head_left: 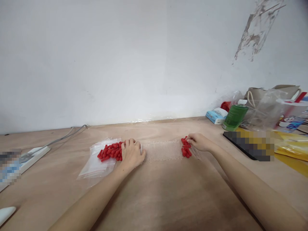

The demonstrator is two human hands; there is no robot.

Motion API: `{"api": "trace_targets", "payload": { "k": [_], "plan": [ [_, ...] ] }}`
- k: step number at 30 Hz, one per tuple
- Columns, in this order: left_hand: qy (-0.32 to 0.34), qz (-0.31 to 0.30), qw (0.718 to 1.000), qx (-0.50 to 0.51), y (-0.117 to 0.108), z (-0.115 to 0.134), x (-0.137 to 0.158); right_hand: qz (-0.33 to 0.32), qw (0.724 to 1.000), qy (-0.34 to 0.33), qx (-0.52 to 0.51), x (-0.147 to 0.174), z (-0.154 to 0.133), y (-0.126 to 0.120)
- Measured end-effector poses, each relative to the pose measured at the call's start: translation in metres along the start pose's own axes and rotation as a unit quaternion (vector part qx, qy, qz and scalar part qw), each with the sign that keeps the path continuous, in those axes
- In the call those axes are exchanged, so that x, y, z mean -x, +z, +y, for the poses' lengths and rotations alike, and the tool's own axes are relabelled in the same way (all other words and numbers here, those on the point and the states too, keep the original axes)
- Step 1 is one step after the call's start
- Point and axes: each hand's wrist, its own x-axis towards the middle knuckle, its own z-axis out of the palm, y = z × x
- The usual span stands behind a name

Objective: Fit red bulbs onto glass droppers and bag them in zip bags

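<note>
My left hand [132,153] rests with curved, parted fingers at the right edge of a heap of small red drop-shaped pieces [109,152]. Its thumb lies against the left end of a row of thin clear sticks [162,150], laid side by side on the table. Under the red heap are several clear zip bags [96,165]. At the row's other end sits a smaller cluster of red pieces [186,152]. There my right hand [198,141] pinches thumb and fingers together at the cluster's top; what lies between the fingertips is too small to make out.
On the wooden table [154,195], a power strip [36,154] with a grey cable stands left. At right are a dark flat device [240,146], partly blurred out, a green bottle [235,115], a blue tissue pack [215,116], plastic bags and yellow packaging [291,146]. A wall rises behind.
</note>
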Motion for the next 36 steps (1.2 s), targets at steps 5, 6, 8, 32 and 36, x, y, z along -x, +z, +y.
{"api": "trace_targets", "payload": {
  "k": [5,6,8,32,36],
  "plan": [
    [-0.021,-0.029,0.996,-0.077,0.007,0.011,-0.009,0.011,0.998,0.043,-0.048,0.0,0.001,-0.003],
    [-0.019,-0.031,0.996,-0.084,0.008,0.012,-0.01,0.02,0.997,0.05,-0.058,0.0,0.001,-0.003],
    [-0.018,-0.036,0.995,-0.089,0.01,0.015,-0.011,0.047,0.994,0.059,-0.081,-0.001,0.002,-0.004],
    [0.236,0.083,0.922,0.296,0.012,-0.003,0.057,0.077,0.935,-0.057,-0.342,0.042,-0.121,0.081],
    [0.244,0.078,0.923,0.289,0.009,-0.001,0.056,0.074,0.942,-0.097,-0.312,0.044,-0.122,0.077]
  ]
}}
